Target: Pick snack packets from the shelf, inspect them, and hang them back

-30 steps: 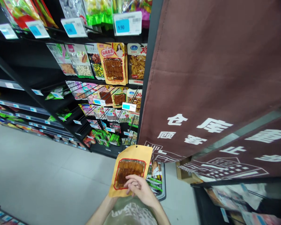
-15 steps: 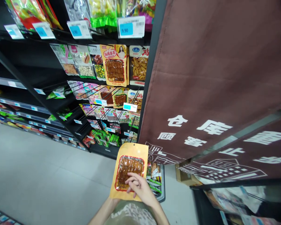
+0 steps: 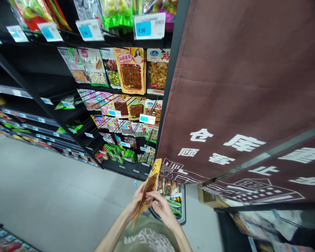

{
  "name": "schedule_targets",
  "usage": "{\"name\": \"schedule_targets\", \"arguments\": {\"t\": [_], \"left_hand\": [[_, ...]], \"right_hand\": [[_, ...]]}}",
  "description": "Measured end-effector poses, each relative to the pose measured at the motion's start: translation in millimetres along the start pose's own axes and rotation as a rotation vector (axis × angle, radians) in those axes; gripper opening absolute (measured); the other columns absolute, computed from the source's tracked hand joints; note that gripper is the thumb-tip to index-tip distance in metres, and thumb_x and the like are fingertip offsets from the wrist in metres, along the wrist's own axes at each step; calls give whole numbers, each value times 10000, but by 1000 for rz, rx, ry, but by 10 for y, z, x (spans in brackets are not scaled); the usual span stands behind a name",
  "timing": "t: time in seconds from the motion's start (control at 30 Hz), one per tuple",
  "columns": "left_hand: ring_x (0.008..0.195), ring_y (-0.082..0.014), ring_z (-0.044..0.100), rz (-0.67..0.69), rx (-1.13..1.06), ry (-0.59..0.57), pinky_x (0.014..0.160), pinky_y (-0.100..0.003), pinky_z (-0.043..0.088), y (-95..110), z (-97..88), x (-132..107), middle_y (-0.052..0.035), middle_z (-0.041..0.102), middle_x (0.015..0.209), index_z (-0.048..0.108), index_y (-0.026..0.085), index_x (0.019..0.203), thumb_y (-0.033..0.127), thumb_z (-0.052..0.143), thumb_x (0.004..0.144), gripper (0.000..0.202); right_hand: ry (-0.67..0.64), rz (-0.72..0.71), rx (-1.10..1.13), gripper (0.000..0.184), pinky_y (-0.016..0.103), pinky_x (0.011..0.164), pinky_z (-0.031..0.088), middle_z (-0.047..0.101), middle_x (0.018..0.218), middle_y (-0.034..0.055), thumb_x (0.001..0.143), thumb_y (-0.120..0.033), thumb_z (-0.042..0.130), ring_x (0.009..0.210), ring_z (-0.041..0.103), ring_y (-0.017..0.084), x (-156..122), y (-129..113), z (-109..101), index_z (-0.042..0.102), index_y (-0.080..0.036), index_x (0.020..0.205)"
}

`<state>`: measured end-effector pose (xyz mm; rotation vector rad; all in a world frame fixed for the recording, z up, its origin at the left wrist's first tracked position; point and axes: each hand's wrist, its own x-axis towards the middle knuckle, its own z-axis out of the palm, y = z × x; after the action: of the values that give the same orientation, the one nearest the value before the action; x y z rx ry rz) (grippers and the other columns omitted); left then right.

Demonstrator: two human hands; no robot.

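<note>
A yellow snack pack [image 3: 153, 176] with a clear window over brown food is in front of my body, turned nearly edge-on to me. My left hand [image 3: 137, 200] grips it from the left side, its fingers partly hidden behind the pack. On the right, my right hand [image 3: 160, 207] has its fingers bent against the windowed face, with the thumb lower down. Below and behind the pack, a dark-rimmed basket [image 3: 183, 206] on the floor contains several packaged snacks.
Ahead, a black shelf rack has hanging snack bags, including a similar yellow pack [image 3: 131, 75], and price tags [image 3: 149, 27]. A brown curtain [image 3: 238, 77] with white lettering hangs at right. A cardboard box [image 3: 210, 197] stands under it. Grey floor [image 3: 55, 196] spreads left.
The snack pack has turned from facing me to nearly edge-on. My left hand has come into view at its left side; my right hand stays against its face.
</note>
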<state>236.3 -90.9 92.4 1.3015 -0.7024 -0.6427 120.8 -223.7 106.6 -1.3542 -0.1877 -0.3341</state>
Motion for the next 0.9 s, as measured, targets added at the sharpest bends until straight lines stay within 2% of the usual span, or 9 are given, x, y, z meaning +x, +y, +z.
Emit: {"name": "schedule_targets", "arguments": {"t": [0.07,0.13,0.2,0.3,0.43,0.53,0.7,0.77,0.9], "left_hand": [[1325,-373,505,46,-93,-36,1080,-481,449,113,-17,57,-140,538,1441,528,234,1405,705,723,714,860],[1407,-357,413,119,-30,-33,1182,-493,325,214,-20,112,-159,473,1499,517,215,1403,568,832,672,871],[1423,-349,389,165,93,-33,1211,-506,266,279,-12,155,-174,434,1522,515,197,1398,502,854,671,858],[1435,-344,368,216,197,-34,1209,-508,269,288,17,193,-180,371,1556,501,193,1396,501,847,680,853],[1426,-347,369,338,399,104,1185,-523,299,205,97,212,-174,372,1540,501,200,1374,491,845,678,829],[1416,-336,372,402,588,254,1165,-533,322,186,209,194,-159,369,1536,473,225,1388,436,817,721,780],[1442,-334,325,487,862,439,1153,-554,320,269,423,106,-158,297,1582,366,240,1463,363,748,799,776],[1462,-344,289,561,971,468,1159,-580,290,305,477,70,-165,273,1597,315,237,1502,356,716,830,790],[1478,-364,259,705,1149,462,1177,-621,204,361,532,16,-169,291,1598,311,230,1523,340,680,856,770]], "right_hand": [[-22,-18,37,496,348,861,521,573,1296,139,890,-536,641,1115,596,260,0,-5,-2,658,-227,1277],[-23,-9,53,548,357,875,526,564,1351,144,842,-522,706,1122,611,273,2,-1,20,641,-222,1297],[16,3,43,566,367,893,528,610,1314,142,798,-470,768,1113,631,284,2,11,53,637,-207,1281],[117,22,6,534,400,934,529,685,1197,130,750,-405,817,1078,660,295,-4,51,83,655,-184,1208],[229,4,-56,442,445,989,511,704,1146,135,769,-406,785,1069,664,306,-10,146,48,668,-163,1117],[275,-3,-80,381,439,941,531,719,1026,121,785,-453,756,993,672,300,9,190,7,688,-156,1013],[288,55,36,437,430,936,528,719,1004,117,754,-537,771,977,668,303,40,134,-11,695,-164,969],[298,82,107,467,437,949,523,721,1037,117,717,-541,803,980,668,305,39,119,-7,701,-179,994],[355,70,257,602,461,1047,472,688,1207,105,694,-460,839,1143,621,306,18,198,-13,656,-235,1222]]}}
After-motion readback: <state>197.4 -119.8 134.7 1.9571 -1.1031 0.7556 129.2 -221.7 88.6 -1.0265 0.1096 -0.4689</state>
